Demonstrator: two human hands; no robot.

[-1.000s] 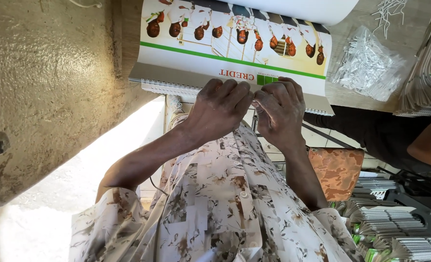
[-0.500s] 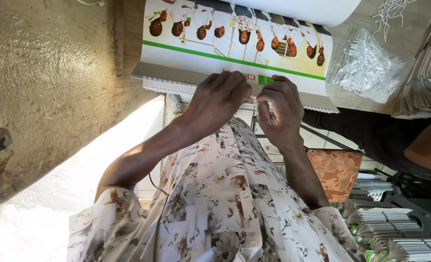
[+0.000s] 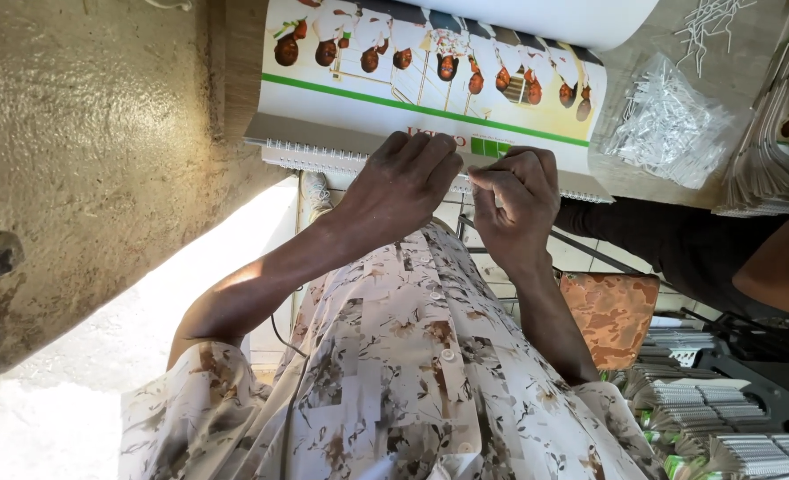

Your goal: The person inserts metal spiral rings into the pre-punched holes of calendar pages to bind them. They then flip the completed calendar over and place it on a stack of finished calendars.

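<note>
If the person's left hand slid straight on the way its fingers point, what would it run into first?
Most likely the right hand: the left hand lies on the wire-bound edge of the printed sheets, fingers pointing toward it, almost touching.

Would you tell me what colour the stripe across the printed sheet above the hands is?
Green, on the printed sheet; the stripe shows best in the head view.

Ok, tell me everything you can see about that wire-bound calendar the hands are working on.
The wire-bound calendar is a stack of glossy printed sheets lying flat on a wooden worktop, its top sheet curled back at the far end. The page shows a row of people above a green stripe on a pale ground. A white wire comb runs along its near edge. The left hand rests over that bound edge, and the right hand pinches at the wire beside it. A clear bag of white wire pieces lies to its right.
</note>
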